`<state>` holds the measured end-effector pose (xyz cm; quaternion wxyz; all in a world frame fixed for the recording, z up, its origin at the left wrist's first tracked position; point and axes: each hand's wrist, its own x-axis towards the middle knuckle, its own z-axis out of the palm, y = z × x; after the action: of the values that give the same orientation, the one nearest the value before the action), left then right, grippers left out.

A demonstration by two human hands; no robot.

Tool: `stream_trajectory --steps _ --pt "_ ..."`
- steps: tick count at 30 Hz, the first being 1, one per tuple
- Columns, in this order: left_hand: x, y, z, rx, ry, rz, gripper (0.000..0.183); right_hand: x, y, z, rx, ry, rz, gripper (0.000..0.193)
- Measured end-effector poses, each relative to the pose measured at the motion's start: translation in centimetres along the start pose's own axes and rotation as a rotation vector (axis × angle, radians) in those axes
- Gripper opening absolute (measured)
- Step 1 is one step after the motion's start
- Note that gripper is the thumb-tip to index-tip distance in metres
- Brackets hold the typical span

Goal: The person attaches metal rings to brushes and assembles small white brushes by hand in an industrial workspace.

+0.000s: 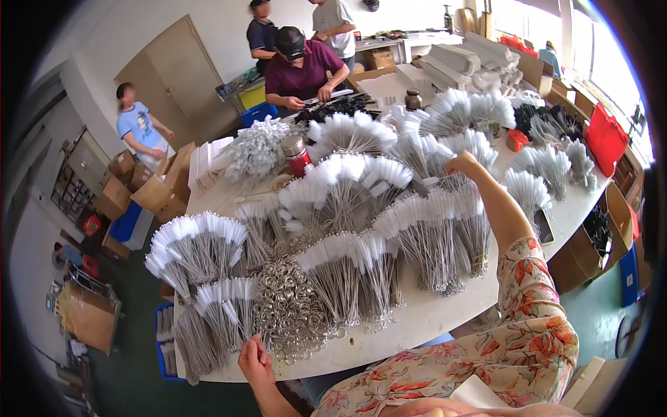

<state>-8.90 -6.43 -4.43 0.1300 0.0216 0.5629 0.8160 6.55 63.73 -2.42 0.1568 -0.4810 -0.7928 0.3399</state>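
Note:
Bundles of thin wire-handled brushes (340, 278) with white bristle heads cover the table (431, 321). Low at the front left, my left hand (256, 360) has its thumb and fingers pinched together beside a brush bundle (226, 309). Whatever those fingers hold is too small to make out. Right of it lies a heap of metal rings (288, 306). My right arm stretches far across the table, and my right hand (462, 164) is closed among the white bristle heads (424, 149) of a farther bundle. Its fingertips, and anything in them, are hidden.
A flask with a red body (297, 158) and a brown jar (413, 99) stand among the bundles. Across the table a person (306, 73) works with both hands. A red bag (606, 139) and an open carton (590, 236) flank the right edge; cartons (163, 187) stand at left.

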Motion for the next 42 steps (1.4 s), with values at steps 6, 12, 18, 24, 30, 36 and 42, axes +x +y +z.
stream_trajectory --steps 6,12,18,24,30,36,42 --pt "-0.6 0.2 0.7 0.001 0.028 0.002 0.021 -3.0 -6.9 -3.0 0.033 0.806 -0.307 0.034" --pt "-0.1 0.2 6.4 0.185 -0.201 0.124 0.021 -15.8 -19.1 -1.1 0.953 -0.019 -0.783 0.019" --pt "-0.6 0.6 14.9 0.254 -0.512 0.377 0.022 -31.8 -20.9 13.4 1.131 -0.692 -0.632 0.033" --pt "-1.0 -0.9 14.4 0.433 -0.620 0.264 0.018 -37.9 -20.0 17.6 0.958 -0.933 -0.318 0.018" --pt "-0.7 0.2 11.9 0.627 -0.265 1.017 0.014 -35.5 -18.2 16.2 0.626 -0.488 -0.625 0.030" --pt "-1.1 -5.0 14.2 0.477 -0.535 1.060 0.031 -36.5 -17.8 19.3 1.638 -0.859 -0.023 0.021" --pt "-1.4 1.2 12.8 0.758 -0.464 1.309 0.037 -35.3 -18.8 14.0 1.510 -1.035 -0.156 0.017"
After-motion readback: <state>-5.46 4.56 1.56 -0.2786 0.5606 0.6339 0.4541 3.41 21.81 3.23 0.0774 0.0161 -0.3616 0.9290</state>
